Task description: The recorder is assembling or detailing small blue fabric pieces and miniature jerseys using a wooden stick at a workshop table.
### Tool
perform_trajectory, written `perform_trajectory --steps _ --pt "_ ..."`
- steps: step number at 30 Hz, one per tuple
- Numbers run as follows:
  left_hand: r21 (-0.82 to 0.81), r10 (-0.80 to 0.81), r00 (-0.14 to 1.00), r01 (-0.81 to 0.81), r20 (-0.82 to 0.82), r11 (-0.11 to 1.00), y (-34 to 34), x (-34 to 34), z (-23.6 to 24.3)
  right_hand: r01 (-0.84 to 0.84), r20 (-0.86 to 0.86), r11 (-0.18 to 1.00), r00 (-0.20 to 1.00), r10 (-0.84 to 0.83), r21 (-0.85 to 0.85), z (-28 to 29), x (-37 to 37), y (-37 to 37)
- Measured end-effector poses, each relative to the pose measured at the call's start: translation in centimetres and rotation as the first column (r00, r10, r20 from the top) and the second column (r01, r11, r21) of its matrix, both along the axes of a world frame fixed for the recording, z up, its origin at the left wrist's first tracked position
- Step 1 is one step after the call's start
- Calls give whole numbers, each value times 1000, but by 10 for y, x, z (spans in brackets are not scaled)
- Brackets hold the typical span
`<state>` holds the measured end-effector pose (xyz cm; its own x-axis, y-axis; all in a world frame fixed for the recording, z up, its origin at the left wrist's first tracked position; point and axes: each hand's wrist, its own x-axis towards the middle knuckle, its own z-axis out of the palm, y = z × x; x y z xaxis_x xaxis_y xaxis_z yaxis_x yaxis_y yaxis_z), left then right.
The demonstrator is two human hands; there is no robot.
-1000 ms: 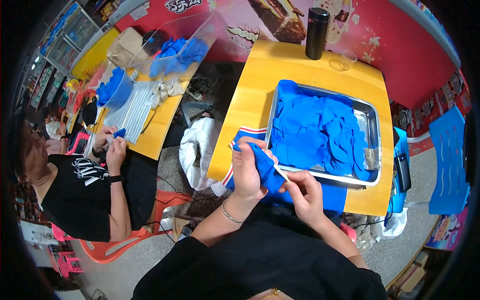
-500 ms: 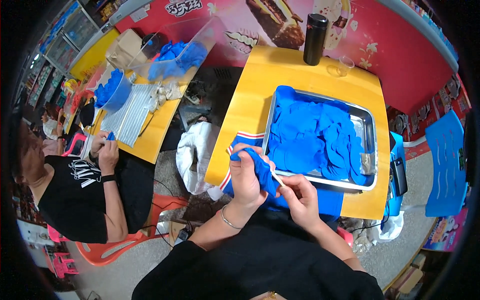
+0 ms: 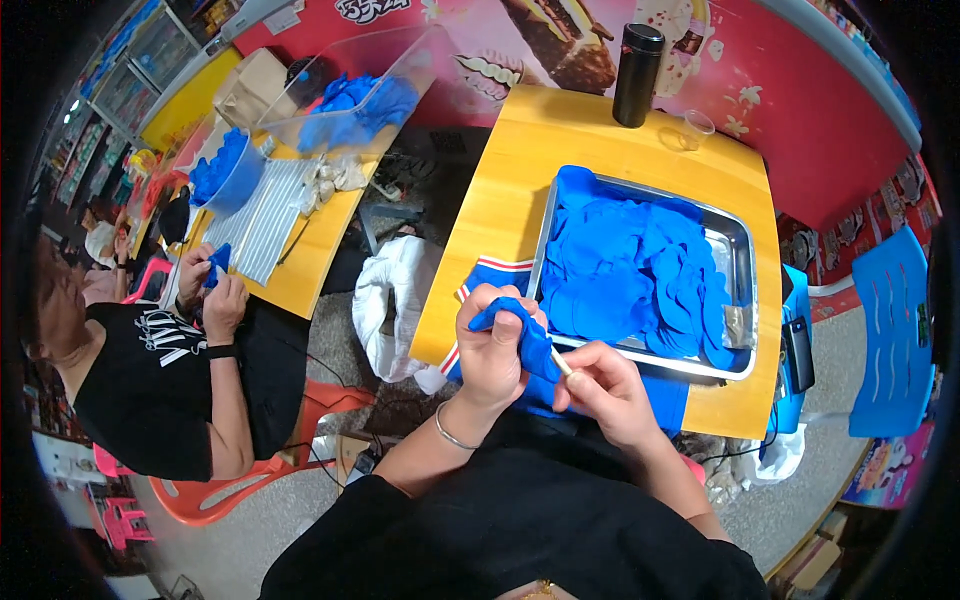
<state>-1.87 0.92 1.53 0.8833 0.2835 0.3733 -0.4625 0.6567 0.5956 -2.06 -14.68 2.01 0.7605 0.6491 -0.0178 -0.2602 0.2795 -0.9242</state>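
Note:
My left hand (image 3: 492, 350) grips a folded blue fabric piece (image 3: 536, 350) near the front of the yellow table (image 3: 500, 180). Beside it, the fingers of my right hand (image 3: 598, 390) pinch a slim pale stick (image 3: 560, 362) whose far end meets the fabric; whether it goes inside is hidden. Just beyond both hands, a steel tray (image 3: 746, 290) holds a heap of blue fabric cut-outs (image 3: 630, 260). Blue cloth with red-and-white striped edging (image 3: 655, 398) lies beneath my hands and the tray.
A co-worker (image 3: 140, 390) handles blue fabric at another table (image 3: 320, 240) on the left, with bins (image 3: 226, 200) of blue pieces. A black flask (image 3: 636, 80) and clear cup (image 3: 698, 130) stand at the back. A white sack (image 3: 380, 310) sits between tables; a blue chair (image 3: 890, 330) is at right.
The blue piece in my left hand is turned and bunched differently. My right fingers have shifted slightly along the stick. The co-worker's hands have moved a little.

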Motion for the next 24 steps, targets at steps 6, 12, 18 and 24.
perform_trajectory --steps 6,12,18,24 --pt "407 47 999 -33 -23 913 28 9 6 241 235 967 948 -216 -81 -5 5 0" --pt "679 70 997 -64 18 731 47 4 31 371 447 918 851 -275 -140 -6 3 -5" --pt "553 46 999 -45 12 832 46 7 14 301 461 943 863 -207 -139 -5 2 -7" --pt "348 -116 993 113 -13 931 34 8 9 -110 -247 987 959 136 118 -10 -2 -15"
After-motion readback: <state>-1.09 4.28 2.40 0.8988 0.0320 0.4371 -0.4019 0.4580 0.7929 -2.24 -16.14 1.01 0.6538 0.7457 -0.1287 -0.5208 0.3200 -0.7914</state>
